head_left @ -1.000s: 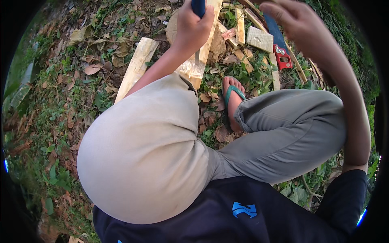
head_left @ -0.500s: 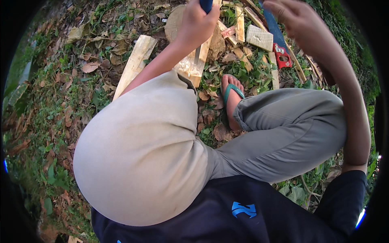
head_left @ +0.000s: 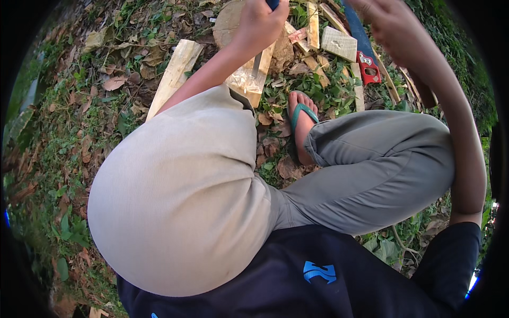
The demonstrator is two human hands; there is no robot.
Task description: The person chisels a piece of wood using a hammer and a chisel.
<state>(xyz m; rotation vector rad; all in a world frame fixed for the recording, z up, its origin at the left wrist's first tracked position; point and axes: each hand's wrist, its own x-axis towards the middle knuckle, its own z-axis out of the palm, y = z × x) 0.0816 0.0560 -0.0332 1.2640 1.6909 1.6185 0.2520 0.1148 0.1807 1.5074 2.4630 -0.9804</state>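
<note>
My left hand (head_left: 261, 22) is closed round the blue handle of a chisel (head_left: 257, 64). The steel blade stands nearly upright, its lower end on a pale wooden board (head_left: 247, 85) with rough chipped wood and shavings on it. The board leans over a round log block (head_left: 227, 27). My right hand (head_left: 384, 20) is raised at the upper right, above a handsaw (head_left: 369, 68) with a red handle, its fingers curled and a little blurred. A dark brown wooden piece (head_left: 425, 91) shows beneath my right forearm; whether the hand holds it cannot be made out.
Another plank (head_left: 177, 71) lies left of my left forearm. A squared wood block (head_left: 339, 44) and several sticks lie beyond my foot (head_left: 303, 119), which wears a green flip-flop. Leaves, grass and low plants cover the ground. My bent knees flank the board's near end.
The whole view has shifted slightly, with the ground things now a little higher in the picture. The chisel stays on the board in my left hand, and my right hand stays raised.
</note>
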